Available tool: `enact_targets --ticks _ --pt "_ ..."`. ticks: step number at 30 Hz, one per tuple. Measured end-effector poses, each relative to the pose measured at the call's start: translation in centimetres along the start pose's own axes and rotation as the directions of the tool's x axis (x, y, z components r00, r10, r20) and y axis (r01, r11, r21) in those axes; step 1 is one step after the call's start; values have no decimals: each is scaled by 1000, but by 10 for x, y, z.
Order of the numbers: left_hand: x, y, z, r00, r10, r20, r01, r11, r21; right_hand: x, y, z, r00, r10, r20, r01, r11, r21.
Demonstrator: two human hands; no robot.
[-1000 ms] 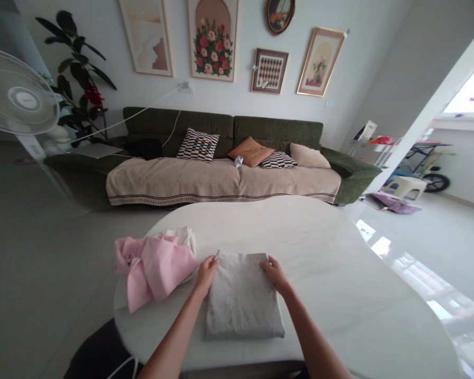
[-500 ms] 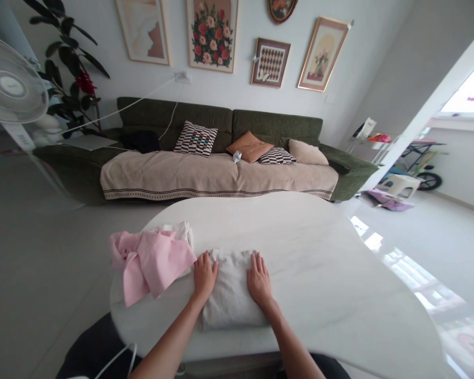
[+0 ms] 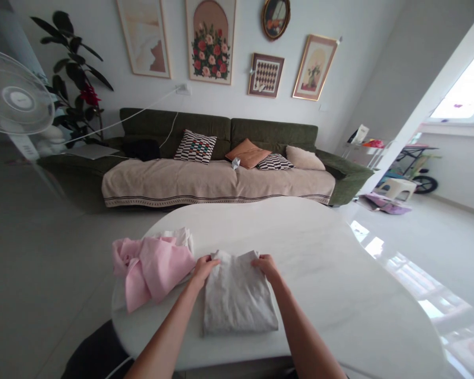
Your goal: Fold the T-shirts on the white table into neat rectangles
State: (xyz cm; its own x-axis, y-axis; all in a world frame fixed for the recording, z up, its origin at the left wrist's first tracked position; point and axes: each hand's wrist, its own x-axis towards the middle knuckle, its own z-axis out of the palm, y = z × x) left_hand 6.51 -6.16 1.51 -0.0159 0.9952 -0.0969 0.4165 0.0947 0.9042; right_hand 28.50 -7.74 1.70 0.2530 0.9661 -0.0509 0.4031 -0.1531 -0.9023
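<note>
A folded grey cloth [image 3: 237, 297] lies on the white oval table [image 3: 324, 273] near its front edge. My left hand [image 3: 204, 266] pinches the cloth's far left corner, and my right hand [image 3: 264, 265] grips its far right corner. Both hands have their fingers curled onto the fabric, lifting its far edge slightly. A crumpled pink cloth [image 3: 152, 266] lies just left of my left hand, on top of a white cloth [image 3: 179, 237].
A green sofa [image 3: 229, 158] with a beige cover and several cushions stands beyond the table. A white standing fan [image 3: 18, 100] and a potted plant [image 3: 75, 79] are at the far left. A plastic stool [image 3: 401, 187] sits by the doorway at the right.
My hands lay flat on the grey cloth half a second ago; they have since moved to its far corners and closed on them. The cloth looks narrower than one second ago.
</note>
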Motion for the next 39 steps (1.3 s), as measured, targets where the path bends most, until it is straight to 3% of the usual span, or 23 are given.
enact_targets --ticks 5,8,10,12,15,16,17,18,22,24,26,27,29,31,33,34,36,38,39 --pt "-35 55 -30 965 255 67 -218 913 -344 -9 -52 -52 984 -169 48 161 977 139" --pt "-72 78 -40 910 403 92 -350 870 -348 -31 -67 -84 958 -288 5 282 943 178" --pt "-100 78 -36 860 487 154 -456 867 -200 -50 -55 -100 925 -377 -42 379 922 80" --pt "-126 66 -27 786 536 307 -562 827 -6 -69 -27 -111 899 -437 -22 428 889 -161" --pt "-153 36 -12 643 434 631 -664 727 176 -94 23 -113 937 -339 83 329 776 -538" --pt "-155 27 -8 613 390 687 -677 707 203 -101 35 -108 949 -300 93 292 738 -608" --pt "-154 20 -5 612 369 700 -681 696 228 -107 44 -99 955 -284 81 266 711 -651" --pt "-149 16 -1 637 375 673 -679 686 261 -114 48 -86 955 -291 55 251 697 -671" --pt "-109 10 21 782 441 441 -621 617 484 -144 36 0 940 -338 -52 217 708 -672" --pt "-91 4 33 829 401 390 -559 579 593 -161 29 42 965 -260 26 208 704 -679" --pt "-83 -5 40 852 382 357 -520 545 658 -173 28 65 969 -204 137 242 690 -683" --pt "-82 -10 40 852 393 346 -517 531 671 -176 30 65 963 -186 197 271 686 -676" --pt "-90 -17 37 843 431 321 -521 511 684 -174 34 47 931 -161 329 346 682 -645" --pt "-108 -17 31 841 454 295 -516 507 691 -162 37 10 879 -123 461 416 670 -615" --pt "-131 -13 29 836 459 301 -529 525 667 -141 35 -33 853 -62 518 433 637 -637" --pt "-143 -9 30 821 463 334 -561 541 627 -130 33 -52 861 -29 507 415 615 -670" --pt "-163 -3 35 751 493 440 -660 569 490 -109 24 -77 917 13 398 319 572 -755" --pt "-171 -2 43 665 559 495 -743 562 363 -98 14 -79 967 11 254 207 545 -813" --pt "-169 -4 46 647 587 486 -759 552 345 -98 10 -72 982 -3 189 160 543 -824"
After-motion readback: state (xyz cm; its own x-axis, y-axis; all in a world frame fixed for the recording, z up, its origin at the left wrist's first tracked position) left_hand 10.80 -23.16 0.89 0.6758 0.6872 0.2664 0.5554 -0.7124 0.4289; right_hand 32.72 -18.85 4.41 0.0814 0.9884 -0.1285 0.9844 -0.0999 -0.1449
